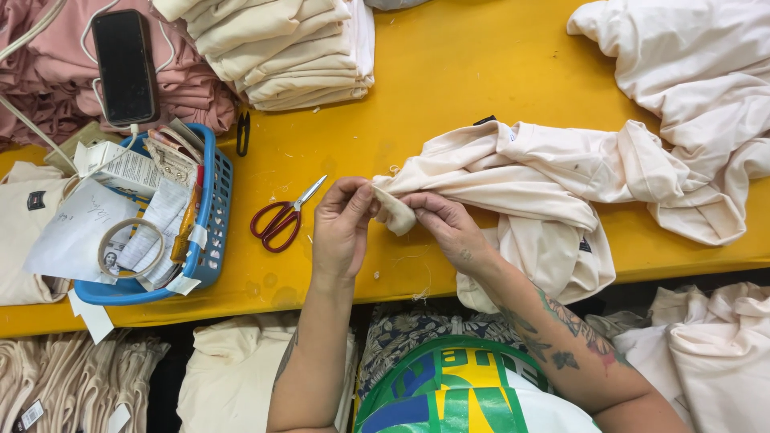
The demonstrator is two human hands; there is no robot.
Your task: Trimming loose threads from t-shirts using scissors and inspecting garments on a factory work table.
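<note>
Cream cotton garment, crumpled on the yellow table, has one small fold pinched between left hand and right hand, apparently for thread inspection; trimming would call for the red-handled scissors nearby.

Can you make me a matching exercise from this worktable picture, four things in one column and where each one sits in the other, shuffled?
Things:
1. red-handled metal scissors
2. black smartphone
3. roll of clear tape
4. cream cotton garment

Places:
A. on the pink fabric pile
B. pinched between the left hand and the right hand
C. flat on the yellow table, left of the hands
D. inside the blue plastic basket

Pairs: 1-C, 2-A, 3-D, 4-B
</note>
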